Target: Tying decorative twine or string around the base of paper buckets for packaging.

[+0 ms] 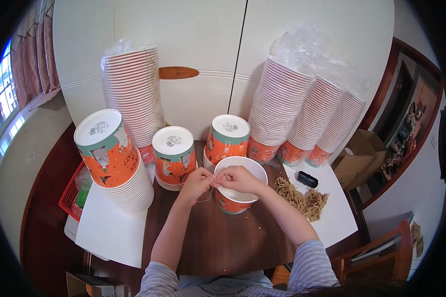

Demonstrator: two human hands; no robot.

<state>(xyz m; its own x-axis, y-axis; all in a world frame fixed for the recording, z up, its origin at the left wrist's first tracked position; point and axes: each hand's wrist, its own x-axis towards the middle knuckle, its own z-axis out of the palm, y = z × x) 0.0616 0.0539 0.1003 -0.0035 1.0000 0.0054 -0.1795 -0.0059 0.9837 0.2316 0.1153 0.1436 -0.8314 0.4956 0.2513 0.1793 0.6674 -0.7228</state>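
An orange paper bucket (232, 204) with a white inside stands upright on the table in front of me. At its left rim my left hand (197, 184) and my right hand (239, 179) meet, fingertips pinched together. A thin beige cord (206, 200) runs from the pinched fingers and hangs in a loop below my left hand. My right hand reaches over the bucket's opening. The fingers hide where the cord meets the bucket wall. To the right lies a pile of tan cords (302, 198), with a small black object (307, 179) beside it.
Upside-down stacks of the buckets stand at left (106, 158), centre-left (174, 161) and behind my bucket (228, 141). Tall plastic-wrapped stacks rise at back left (134, 94) and back right (282, 104). A cardboard box (359, 158) and wooden chair (381, 255) are at right, a red basket (73, 193) at left.
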